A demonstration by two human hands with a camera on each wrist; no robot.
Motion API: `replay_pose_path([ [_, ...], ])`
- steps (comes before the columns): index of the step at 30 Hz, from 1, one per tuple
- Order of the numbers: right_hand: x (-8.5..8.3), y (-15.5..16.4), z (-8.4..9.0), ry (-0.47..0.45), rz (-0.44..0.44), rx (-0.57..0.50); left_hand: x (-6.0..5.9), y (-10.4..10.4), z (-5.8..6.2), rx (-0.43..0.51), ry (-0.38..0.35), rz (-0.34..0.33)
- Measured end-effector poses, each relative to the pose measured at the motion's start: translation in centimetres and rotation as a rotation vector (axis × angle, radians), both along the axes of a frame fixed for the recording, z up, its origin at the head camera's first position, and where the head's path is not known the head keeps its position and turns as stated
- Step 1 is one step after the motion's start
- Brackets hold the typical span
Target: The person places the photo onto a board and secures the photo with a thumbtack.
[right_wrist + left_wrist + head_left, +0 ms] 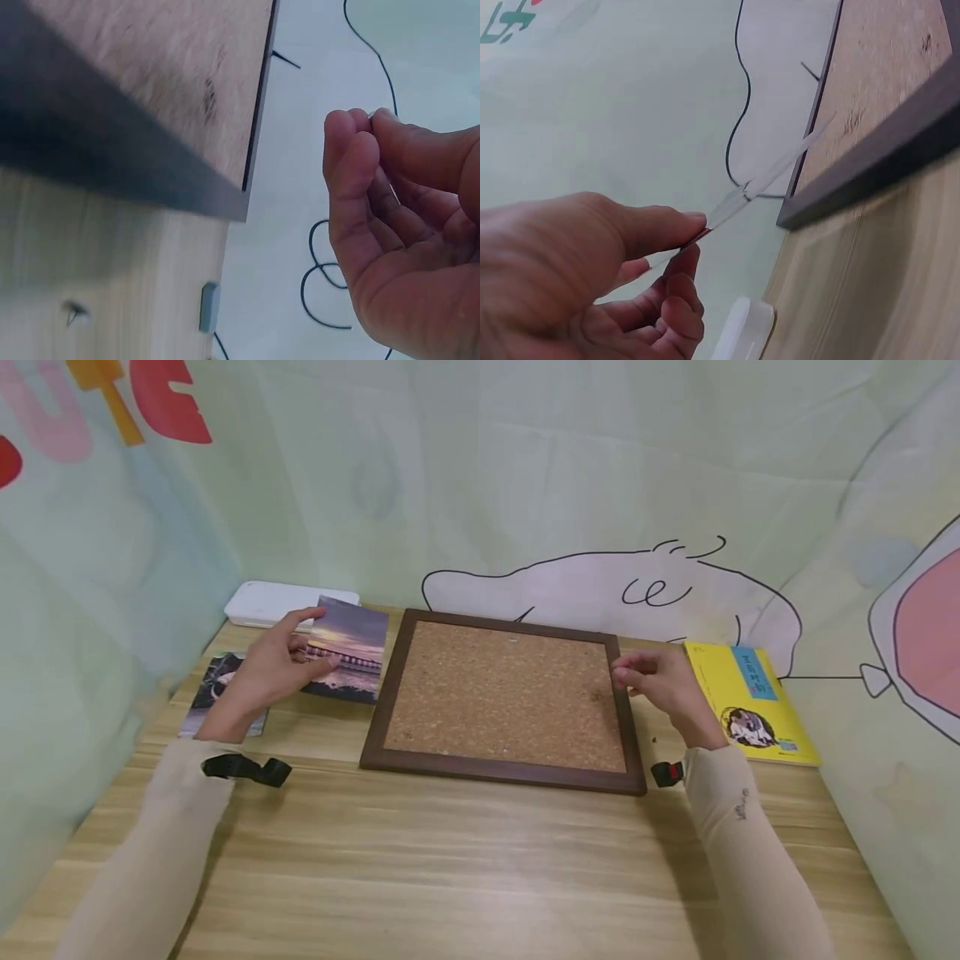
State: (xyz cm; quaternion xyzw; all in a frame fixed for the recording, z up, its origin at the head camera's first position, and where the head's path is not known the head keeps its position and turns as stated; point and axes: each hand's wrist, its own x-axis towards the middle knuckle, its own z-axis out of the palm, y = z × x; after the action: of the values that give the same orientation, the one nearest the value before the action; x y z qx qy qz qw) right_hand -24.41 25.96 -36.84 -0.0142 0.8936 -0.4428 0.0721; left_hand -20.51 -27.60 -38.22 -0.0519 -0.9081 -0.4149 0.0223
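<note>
My left hand [273, 668] pinches a photo print [348, 639] of a pier at sunset between thumb and fingers. It is tilted up just left of the framed cork board [502, 702]. The left wrist view shows the photo [769, 176] nearly edge-on. My right hand [663, 681] hovers by the board's right frame edge. Seen from the right wrist, its thumb and fingertips pinch a tiny silvery thing [372, 117], mostly hidden by the fingers. On the table below lies a thumbtack [75, 311], point upward.
Another photo [213, 681] lies on the table, partly behind my left wrist. A white oblong case [270, 602] stands at the back left. At the right lies a yellow book [750, 702]. A small grey block [209, 307] shows near the table's edge. A printed curtain [525, 468] hangs behind.
</note>
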Motion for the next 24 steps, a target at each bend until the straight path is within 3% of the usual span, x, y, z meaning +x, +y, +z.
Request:
replay_pose_path([
  [8, -0.6, -2.7, 0.8, -0.016, -0.052, -0.046, -1.0, 3.8, 0.4, 0.007, -0.012, -0.081],
  [18, -1.4, -5.9, 0.7, -0.01, 0.034, -0.133, -2.5, 7.1, -0.5, 0.046, -0.024, -0.129],
  [24, -1.8, -7.9, 0.4, 0.027, 0.091, -0.177, -2.8, 8.9, -1.3, 0.05, -0.05, -0.157],
])
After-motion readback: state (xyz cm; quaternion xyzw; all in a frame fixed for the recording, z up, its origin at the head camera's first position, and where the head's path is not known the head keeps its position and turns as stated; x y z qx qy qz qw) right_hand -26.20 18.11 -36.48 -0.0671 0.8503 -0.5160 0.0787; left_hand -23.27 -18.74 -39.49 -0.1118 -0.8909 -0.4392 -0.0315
